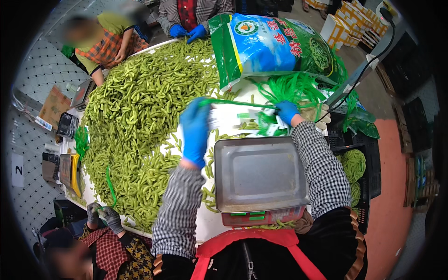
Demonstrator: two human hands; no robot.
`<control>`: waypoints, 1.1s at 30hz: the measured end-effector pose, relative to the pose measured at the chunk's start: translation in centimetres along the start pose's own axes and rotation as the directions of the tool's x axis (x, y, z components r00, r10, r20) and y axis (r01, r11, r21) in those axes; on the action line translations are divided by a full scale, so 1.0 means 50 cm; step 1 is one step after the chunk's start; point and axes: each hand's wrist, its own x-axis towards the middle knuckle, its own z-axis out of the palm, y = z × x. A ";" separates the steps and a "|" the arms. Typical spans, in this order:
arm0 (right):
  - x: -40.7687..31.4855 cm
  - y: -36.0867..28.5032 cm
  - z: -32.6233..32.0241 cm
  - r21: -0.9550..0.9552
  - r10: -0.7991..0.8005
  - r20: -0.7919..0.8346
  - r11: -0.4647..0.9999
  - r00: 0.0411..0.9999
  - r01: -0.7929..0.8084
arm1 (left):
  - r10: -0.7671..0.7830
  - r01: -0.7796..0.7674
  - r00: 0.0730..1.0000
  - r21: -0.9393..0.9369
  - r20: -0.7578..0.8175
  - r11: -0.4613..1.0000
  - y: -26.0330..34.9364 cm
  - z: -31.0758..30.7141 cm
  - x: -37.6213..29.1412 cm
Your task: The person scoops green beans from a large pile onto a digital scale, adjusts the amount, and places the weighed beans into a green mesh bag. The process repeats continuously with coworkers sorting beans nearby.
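Observation:
My left hand (pixel 196 129), in a blue glove and somewhat blurred, grips one end of a green net strip (pixel 241 103). The strip runs taut to the right, where my right hand (pixel 287 111), gloved in blue too, is closed on its other end. Below the strip lie white labels and green netting (pixel 269 122) on the white table. Nearer to me stands a scale with a bare metal pan (pixel 260 171). A large heap of green soybean pods (pixel 140 94) spreads left of my hands. A bundle of green net bags (pixel 294 87) lies just beyond my right hand.
A big printed sack (pixel 273 49) leans at the table's far right. Filled net bags (pixel 353 164) sit in a black crate at right. Three people stand around the table; one's gray-gloved hands (pixel 105 215) hold green netting. A yellow scale (pixel 71 175) stands on the left edge.

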 end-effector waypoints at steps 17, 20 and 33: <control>-0.364 -0.624 -0.101 0.862 -0.525 0.354 -0.139 0.774 -0.488 | 0.352 -0.441 0.893 0.702 0.281 0.560 0.075 -0.170 -0.390; -0.339 -0.644 -0.072 0.784 -0.507 0.298 -0.353 0.809 -0.510 | 0.277 -0.448 0.887 0.835 0.369 0.320 0.058 -0.182 -0.490; -0.509 -0.709 -0.104 0.971 -0.491 0.237 0.094 0.838 -0.219 | -0.194 0.191 0.981 0.183 -0.003 0.964 -0.008 -0.266 -0.644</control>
